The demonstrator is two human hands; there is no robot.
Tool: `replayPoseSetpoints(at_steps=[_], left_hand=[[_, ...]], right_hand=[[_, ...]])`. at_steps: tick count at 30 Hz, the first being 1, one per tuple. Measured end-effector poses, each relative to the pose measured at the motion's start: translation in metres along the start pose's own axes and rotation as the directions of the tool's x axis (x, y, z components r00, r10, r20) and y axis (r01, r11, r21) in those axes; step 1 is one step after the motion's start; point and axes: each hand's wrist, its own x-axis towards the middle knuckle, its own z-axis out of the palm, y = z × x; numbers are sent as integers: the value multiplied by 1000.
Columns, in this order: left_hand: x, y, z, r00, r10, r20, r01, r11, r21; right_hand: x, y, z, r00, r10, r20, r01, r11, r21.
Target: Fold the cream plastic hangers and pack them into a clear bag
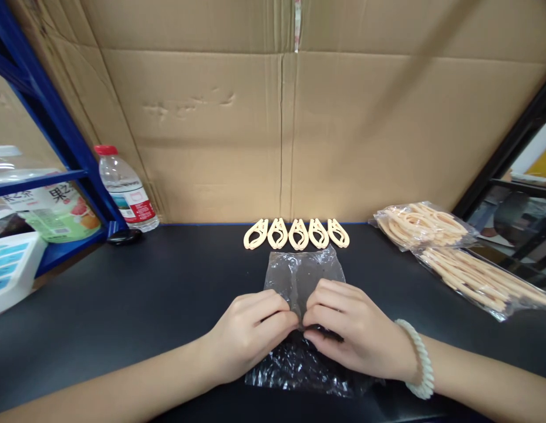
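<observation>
A clear plastic bag [279,270] lies on the black tabletop in front of me, wrinkled and seemingly without anything inside. My left hand [255,329] pinches it near the middle, fingers curled and thumb hidden. Close beside it, my right hand [347,326] also has its fingers closed on the bag. A pale coiled band [423,358] circles my right wrist. Just beyond the bag, several cream folding clothes hangers [298,235] stand folded in a row, apart from both hands.
At the right lie clear packs of cream hangers [423,226] and long cream pieces [479,276]. A water bottle [130,197] with a red cap stands back left, near a blue shelf frame [57,111] and a small black object [124,237]. Cardboard [211,147] walls the back.
</observation>
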Motion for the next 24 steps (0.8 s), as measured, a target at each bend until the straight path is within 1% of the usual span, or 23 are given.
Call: replayPoseSetpoints(at_steps=[5,8,13,17,20,22,24], left_hand=[[1,1,0,1000,11,-6,-10,999,31],[1,1,0,1000,23,4,-23,998,61],[1,1,2,996,80,35,-84,984,158],[3,3,1,996,85,19,-87,981,171],[5,6,0,998,67,6,-68,985,159],[5,6,-1,999,49,6,-50,989,143],[3,5,0,999,44,-19,-42,994,105]], right_hand=[[-1,0,0,1000,5,-16,-6,995,-99],[-2,-2,0,1000,-16,-11,14,983,-184],[-2,-5,-2,996,-84,-6,79,956,-283],[-1,-6,-3,993,-118,-10,110,948,-298],[0,-8,-4,991,-130,-20,119,952,-282],[1,-9,-5,991,-133,-17,124,955,-270],[0,-9,-4,991,-130,-11,122,957,-262]])
